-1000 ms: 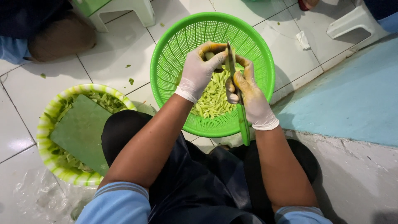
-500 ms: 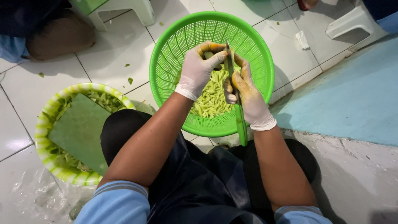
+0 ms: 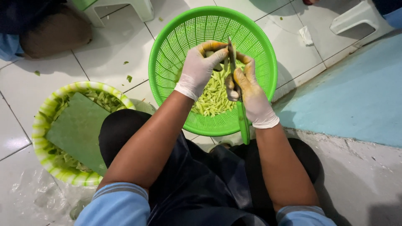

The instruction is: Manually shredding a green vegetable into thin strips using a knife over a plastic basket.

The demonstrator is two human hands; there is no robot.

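Knife (image 3: 237,90) with a green handle stands nearly upright over the green colander (image 3: 176,46), clamped in the gloved right hand (image 3: 248,94); its blade tip shows above the fingers. Beside it, the gloved left hand (image 3: 200,69) curls shut around something small and dark, mostly hidden. Pale green cut pieces (image 3: 213,98) lie in the colander. At left, a green board (image 3: 77,129) covers most of the striped basket (image 3: 42,121).

We see a white tiled floor (image 3: 113,46), a blue-painted patch (image 3: 356,96) at right, and white plastic stools (image 3: 354,16) beyond.
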